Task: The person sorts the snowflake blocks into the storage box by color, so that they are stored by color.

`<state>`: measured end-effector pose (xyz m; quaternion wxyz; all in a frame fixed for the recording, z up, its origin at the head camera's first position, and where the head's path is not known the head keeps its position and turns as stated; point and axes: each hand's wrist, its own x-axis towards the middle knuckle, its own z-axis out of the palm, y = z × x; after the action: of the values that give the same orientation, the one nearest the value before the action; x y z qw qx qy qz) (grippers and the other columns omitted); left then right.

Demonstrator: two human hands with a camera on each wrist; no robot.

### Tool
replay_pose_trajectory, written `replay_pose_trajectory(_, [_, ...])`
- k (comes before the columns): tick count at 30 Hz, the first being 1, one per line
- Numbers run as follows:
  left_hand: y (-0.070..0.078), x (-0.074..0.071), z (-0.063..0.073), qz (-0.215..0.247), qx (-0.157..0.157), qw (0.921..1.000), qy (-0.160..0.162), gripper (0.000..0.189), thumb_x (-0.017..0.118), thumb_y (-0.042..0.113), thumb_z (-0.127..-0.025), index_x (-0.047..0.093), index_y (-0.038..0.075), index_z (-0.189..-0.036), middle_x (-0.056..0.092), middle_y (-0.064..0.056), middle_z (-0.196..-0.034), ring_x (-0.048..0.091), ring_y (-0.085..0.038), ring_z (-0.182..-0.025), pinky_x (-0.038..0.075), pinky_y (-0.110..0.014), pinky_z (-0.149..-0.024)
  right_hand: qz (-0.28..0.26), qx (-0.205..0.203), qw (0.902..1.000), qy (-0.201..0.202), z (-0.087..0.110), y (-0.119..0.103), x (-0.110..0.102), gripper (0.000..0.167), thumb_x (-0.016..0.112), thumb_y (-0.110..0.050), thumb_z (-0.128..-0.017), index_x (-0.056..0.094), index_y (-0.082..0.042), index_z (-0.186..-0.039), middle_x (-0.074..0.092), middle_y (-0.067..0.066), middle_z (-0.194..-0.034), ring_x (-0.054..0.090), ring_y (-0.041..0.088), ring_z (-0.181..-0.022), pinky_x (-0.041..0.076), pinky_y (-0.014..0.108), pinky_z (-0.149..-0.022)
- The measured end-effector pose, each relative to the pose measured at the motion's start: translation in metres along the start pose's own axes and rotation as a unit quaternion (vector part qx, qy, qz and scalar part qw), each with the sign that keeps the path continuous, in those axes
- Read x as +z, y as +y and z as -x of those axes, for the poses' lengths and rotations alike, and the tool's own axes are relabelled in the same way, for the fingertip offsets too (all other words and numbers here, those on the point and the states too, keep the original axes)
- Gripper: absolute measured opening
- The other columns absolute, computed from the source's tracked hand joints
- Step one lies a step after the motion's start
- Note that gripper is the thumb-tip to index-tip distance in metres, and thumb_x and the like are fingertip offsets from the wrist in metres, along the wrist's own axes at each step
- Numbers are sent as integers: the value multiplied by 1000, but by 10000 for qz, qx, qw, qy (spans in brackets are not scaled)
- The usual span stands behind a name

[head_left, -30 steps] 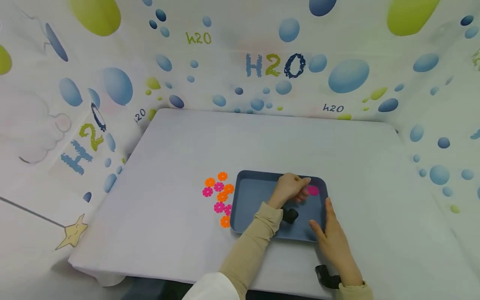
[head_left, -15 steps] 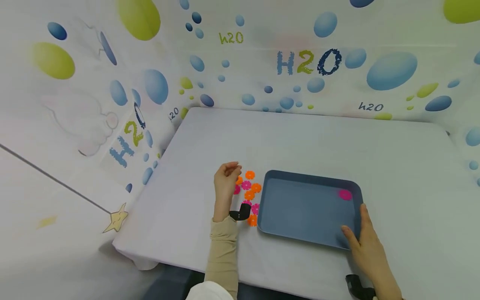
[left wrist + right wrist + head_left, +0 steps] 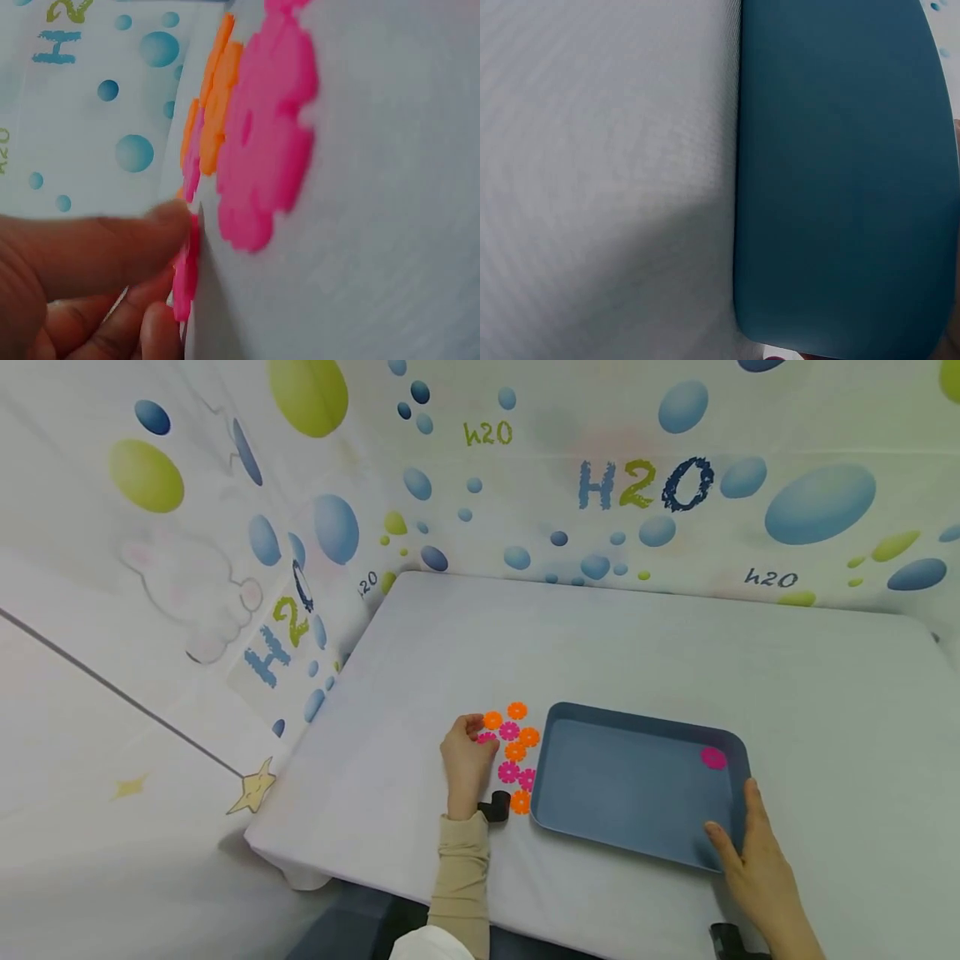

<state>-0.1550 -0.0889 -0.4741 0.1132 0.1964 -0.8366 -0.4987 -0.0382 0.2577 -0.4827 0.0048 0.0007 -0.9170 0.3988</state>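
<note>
My left hand [image 3: 468,764] is at the left side of a cluster of small flower-shaped discs. Its thumb and fingertips are at opposite edges of a pink flower-shaped disc [image 3: 185,274], pinching it at the tablecloth. Other pink discs [image 3: 508,772] and orange discs [image 3: 528,737] lie flat close by. A shallow blue-grey tray [image 3: 637,793] stands to their right, with one pink disc [image 3: 713,757] inside its far right corner. My right hand [image 3: 765,877] holds the tray's near right corner, thumb over the rim and fingers along the outer right wall.
A white cloth [image 3: 420,677] covers the table. The patterned backdrop [image 3: 555,435] rises behind its far edge and along the left. Black wrist cameras [image 3: 497,807] sit on both wrists. The table's front edge runs below the left forearm [image 3: 459,868].
My left hand has gone from over the tray's far right part, left to the flower discs, then down onto a pink one. The right hand stays at the tray. The head view has turned left.
</note>
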Motion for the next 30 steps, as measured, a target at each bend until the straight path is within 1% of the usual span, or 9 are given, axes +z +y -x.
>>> replay_pose_trajectory(3, [1, 0, 3, -101, 85, 9999, 28, 39, 74, -6, -76, 65, -1, -114, 70, -18, -102, 63, -32, -93, 57, -42, -84, -8, -44, 10000, 19, 1, 0, 1, 78, 41, -30, -104, -13, -3, -153, -8, 31, -157, 5, 59, -140, 8, 71, -110])
replay_pose_trajectory(9, [4, -5, 5, -617, 227, 9978, 10, 40, 78, -8, -70, 66, -3, -108, 67, -17, -87, 60, -30, -79, 56, -40, -74, 13, -49, 10000, 33, 1, 1, 0, 78, 41, -31, -104, -13, -4, -153, -8, 31, -158, 6, 60, -139, 9, 71, -110])
replay_pose_trajectory(12, [5, -7, 5, -830, 190, 9962, -199, 41, 79, -7, -70, 67, -2, -109, 64, -15, -83, 56, -26, -73, 53, -36, -68, 29, -28, 10000, 35, 1, 0, -1, 78, 41, -31, -104, -13, -4, -153, -8, 30, -158, 7, 61, -138, 10, 72, -109])
replay_pose_trajectory(15, [5, -11, 5, -810, 123, 9953, -507, 41, 77, -7, -71, 67, -1, -111, 64, -14, -81, 55, -22, -69, 52, -31, -63, -19, -67, 10000, 47, 1, 1, 1, 78, 42, -31, -104, -12, -3, -153, -7, 31, -157, 5, 59, -140, 8, 70, -111])
replay_pose_trajectory(19, [10, -14, 3, -325, 125, 9958, -852, 41, 73, -10, -75, 68, 1, -114, 70, -14, -89, 64, -22, -71, 58, -30, -65, -27, -122, 9999, 116, 1, 2, 1, 79, 43, -31, -104, -10, -2, -153, -5, 32, -157, 3, 54, -143, 5, 65, -115])
replay_pose_trajectory(23, [29, -15, 0, 539, 266, 9915, -1150, 42, 67, -11, -81, 66, 4, -121, 72, -16, -106, 71, -28, -90, 60, -33, -77, 9, -104, 9999, 133, 2, 4, 1, 79, 44, -31, -103, -10, -2, -153, -4, 33, -157, 4, 54, -143, 5, 65, -115])
replay_pose_trajectory(25, [43, -11, 0, 1006, 358, 9845, -1390, 42, 65, -10, -84, 64, 4, -124, 70, -17, -113, 70, -30, -99, 59, -34, -82, 10, -87, 9999, 139, 2, 4, 1, 79, 44, -31, -103, -10, -3, -154, -4, 32, -157, 4, 55, -143, 6, 65, -115])
replay_pose_trajectory(27, [60, -5, 2, 1412, 457, 9745, -1686, 43, 63, -11, -85, 63, 3, -125, 69, -19, -117, 68, -32, -105, 58, -34, -85, 2, -83, 9999, 138, 2, 4, 1, 79, 44, -31, -103, -10, -3, -154, -3, 32, -157, 5, 55, -143, 6, 65, -115])
replay_pose_trajectory(30, [81, 12, 7, 1711, 541, 9601, -2144, 43, 63, -10, -86, 62, 3, -127, 69, -21, -115, 69, -32, -103, 58, -31, -84, -42, -141, 9998, 107, -1, 2, 2, 79, 45, -31, -103, -9, -2, -154, -4, 32, -158, 5, 55, -143, 6, 66, -115])
